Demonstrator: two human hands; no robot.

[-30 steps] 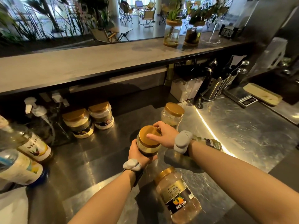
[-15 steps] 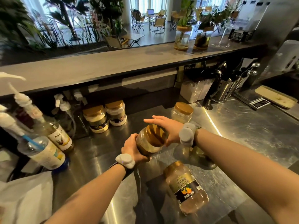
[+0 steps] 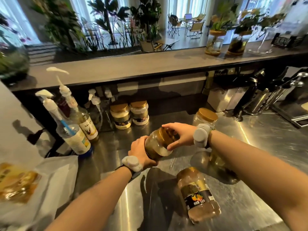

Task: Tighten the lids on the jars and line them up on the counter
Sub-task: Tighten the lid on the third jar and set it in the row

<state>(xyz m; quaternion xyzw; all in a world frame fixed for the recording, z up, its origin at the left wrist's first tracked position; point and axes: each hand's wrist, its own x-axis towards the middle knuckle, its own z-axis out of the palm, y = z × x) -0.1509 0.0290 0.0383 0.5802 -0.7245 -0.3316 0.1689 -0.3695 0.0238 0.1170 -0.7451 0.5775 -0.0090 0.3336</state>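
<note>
I hold a clear jar (image 3: 156,145) with a gold lid above the steel counter (image 3: 266,147), tilted so its lid points up and to the right. My left hand (image 3: 141,152) grips the jar's body from the left. My right hand (image 3: 179,135) wraps its fingers round the gold lid. Another gold-lidded jar (image 3: 199,194) with a dark label lies on its side near the front. One jar (image 3: 205,117) stands upright behind my right wrist. Two gold-lidded jars (image 3: 129,116) stand side by side at the back.
Pump bottles (image 3: 78,124) crowd the left of the counter, with white plastic bags (image 3: 50,180) at the front left. White containers (image 3: 223,100) and a steel utensil holder (image 3: 260,100) stand at the back right. A raised bar top (image 3: 133,67) carries plant vases.
The jar has tipped from upright to tilted, lid now turned toward the right. Both hands stayed on it while my view swung left and up.
</note>
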